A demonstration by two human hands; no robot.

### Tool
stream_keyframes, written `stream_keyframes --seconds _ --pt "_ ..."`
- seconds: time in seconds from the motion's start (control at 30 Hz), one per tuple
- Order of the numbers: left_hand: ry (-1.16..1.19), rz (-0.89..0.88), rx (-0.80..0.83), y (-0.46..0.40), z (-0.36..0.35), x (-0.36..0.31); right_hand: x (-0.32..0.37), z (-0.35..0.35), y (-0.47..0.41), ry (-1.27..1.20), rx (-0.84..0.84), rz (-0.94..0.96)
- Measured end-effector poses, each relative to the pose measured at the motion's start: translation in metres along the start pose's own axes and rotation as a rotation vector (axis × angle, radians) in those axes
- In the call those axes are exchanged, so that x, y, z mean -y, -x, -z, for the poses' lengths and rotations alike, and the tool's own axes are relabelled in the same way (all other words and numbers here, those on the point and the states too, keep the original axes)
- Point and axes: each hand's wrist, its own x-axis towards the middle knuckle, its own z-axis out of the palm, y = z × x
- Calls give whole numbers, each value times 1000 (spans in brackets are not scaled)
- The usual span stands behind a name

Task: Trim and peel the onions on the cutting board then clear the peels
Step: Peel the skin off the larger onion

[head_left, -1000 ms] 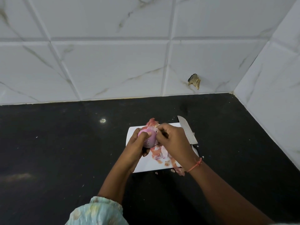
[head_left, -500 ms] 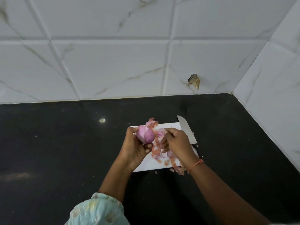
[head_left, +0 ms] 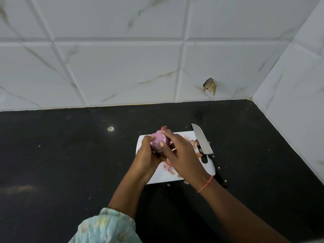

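Compared with half a second earlier, the right hand (head_left: 182,155) is seen moved back onto the onion (head_left: 158,142), its fingers laid over the top where they had been drawn away toward the peels; the onion is held at much the same place above the board's far left corner.

A black counter (head_left: 70,155) is shown beneath a wall of white marble-patterned tiles (head_left: 122,67), with a second tiled wall met at the right corner and a chipped hole (head_left: 209,85) visible low in the back wall. A pale speck (head_left: 110,128) is seen on the counter left of the board.

The pink peeled onion is cupped in the left hand (head_left: 146,159), whose grip is closed round its left and lower sides. The right hand's grip is pressed on the onion too, thumb against its front and fingers across its top. Both are held over the white cutting board (head_left: 161,178), on which loose peels (head_left: 169,167) are scattered. A knife (head_left: 201,140) is laid along the board's right edge, blade pointing away. An orange thread (head_left: 206,185) is worn at the right wrist, a pale green sleeve (head_left: 105,227) on the left arm.
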Motion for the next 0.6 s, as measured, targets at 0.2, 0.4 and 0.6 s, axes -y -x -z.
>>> stream_keyframes --seconds 0.2,0.4,0.6 --pt "-90 -18 -10 1 -1 5 3 0 1 81 -29 -22" --pt "-139 -35 -33 -5 -1 14 3 2 -1 88 -52 -36" --pt "-109 -53 12 -9 2 18 3 6 -4 65 -6 -66"
